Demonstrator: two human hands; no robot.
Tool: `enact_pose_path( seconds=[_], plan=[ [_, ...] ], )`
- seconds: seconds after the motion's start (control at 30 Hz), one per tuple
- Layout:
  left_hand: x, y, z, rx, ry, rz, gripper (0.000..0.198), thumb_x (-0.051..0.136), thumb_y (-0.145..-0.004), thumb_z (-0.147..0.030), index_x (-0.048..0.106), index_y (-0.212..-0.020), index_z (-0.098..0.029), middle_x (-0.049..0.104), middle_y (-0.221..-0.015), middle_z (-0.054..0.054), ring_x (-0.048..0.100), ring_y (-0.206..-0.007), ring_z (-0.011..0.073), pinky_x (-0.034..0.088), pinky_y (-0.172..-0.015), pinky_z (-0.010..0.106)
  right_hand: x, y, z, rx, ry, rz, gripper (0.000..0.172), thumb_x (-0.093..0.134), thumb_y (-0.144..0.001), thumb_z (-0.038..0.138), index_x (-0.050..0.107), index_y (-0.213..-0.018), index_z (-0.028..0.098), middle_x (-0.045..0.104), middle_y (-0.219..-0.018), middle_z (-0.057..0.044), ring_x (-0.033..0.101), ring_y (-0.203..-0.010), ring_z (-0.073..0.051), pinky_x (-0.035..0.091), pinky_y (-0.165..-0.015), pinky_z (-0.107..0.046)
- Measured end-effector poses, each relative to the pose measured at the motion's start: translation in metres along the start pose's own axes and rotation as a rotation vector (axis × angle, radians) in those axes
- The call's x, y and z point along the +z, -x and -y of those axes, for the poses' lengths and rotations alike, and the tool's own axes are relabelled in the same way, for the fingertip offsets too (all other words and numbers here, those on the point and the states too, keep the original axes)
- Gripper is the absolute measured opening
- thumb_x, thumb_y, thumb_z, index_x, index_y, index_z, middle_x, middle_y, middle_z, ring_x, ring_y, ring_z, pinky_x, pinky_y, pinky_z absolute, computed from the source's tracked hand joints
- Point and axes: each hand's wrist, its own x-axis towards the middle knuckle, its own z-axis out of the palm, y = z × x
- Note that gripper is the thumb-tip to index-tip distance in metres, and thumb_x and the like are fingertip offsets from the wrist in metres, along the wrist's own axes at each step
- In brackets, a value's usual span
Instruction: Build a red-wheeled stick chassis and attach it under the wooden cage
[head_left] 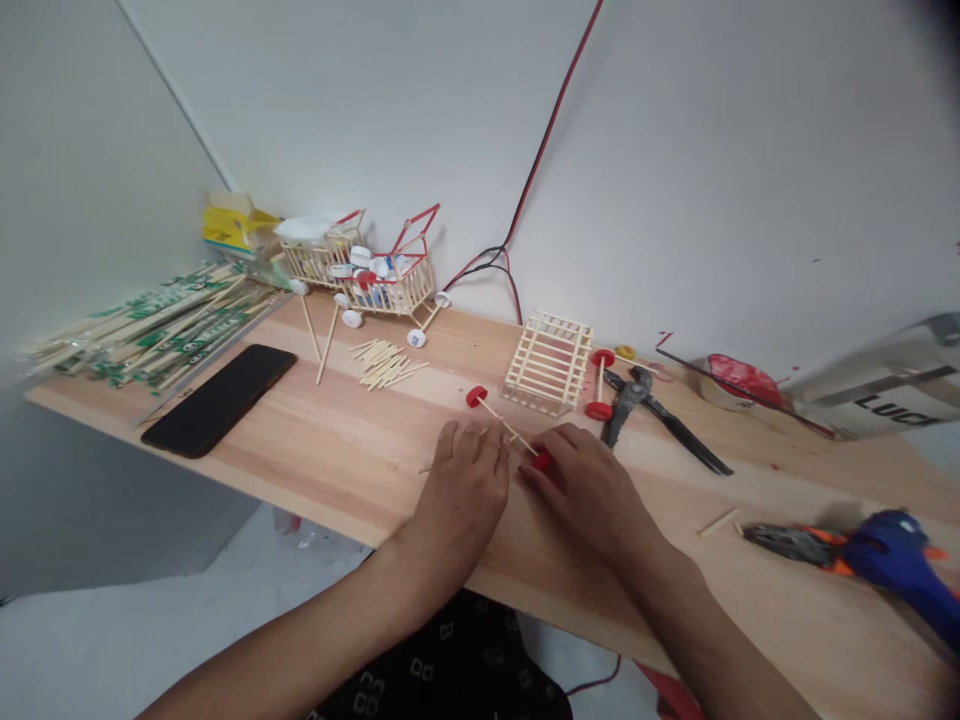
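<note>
The clearest lettering stands on the container (874,388) at the right: black capitals that read "LUCI", slightly tilted, on a pale patch below a grey band. The last letter runs into the curved edge, so whether it is whole cannot be told. The wrappers (196,345) at the left bear green print, too blurred to read. A white cap (417,338) shows a small blue mark, also unreadable.

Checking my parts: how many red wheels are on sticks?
4: one red wheel beyond the left hand, another partly covered by the right hand, a third and fourth beside the black pliers.
</note>
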Motion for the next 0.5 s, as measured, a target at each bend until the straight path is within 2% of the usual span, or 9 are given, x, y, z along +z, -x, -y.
enact_pose_path(
  seconds=[0.33,0.5],
  plan=[
    [0.0,-0.0006,0.0012,0.004,-0.003,-0.023,0.036,0.05,-0.092,-0.015,0.06,-0.126,-0.009,0.061,-0.129,0.013,0.053,-0.113,0.0298,0.041,-0.101,0.049,-0.0009,-0.0003,0.001,0.007,-0.038,0.008,0.014,0.052,-0.092,0.029,0.06,-0.096,0.018,0.059,-0.098,-0.009,0.054,-0.092,-0.024,0.045,-0.084,-0.041],
    [-0.0007,-0.0003,0.0005,-0.001,-0.002,0.002,0.038,0.05,-0.092,-0.016,0.058,-0.129,-0.01,0.06,-0.131,0.013,0.053,-0.115,0.0296,0.04,-0.103,0.049,-0.001,0.0001,0.001,-0.004,-0.055,-0.007,0.012,0.052,-0.092,0.027,0.059,-0.097,0.019,0.059,-0.097,-0.009,0.055,-0.091,-0.024,0.046,-0.084,-0.041]
  ],
)
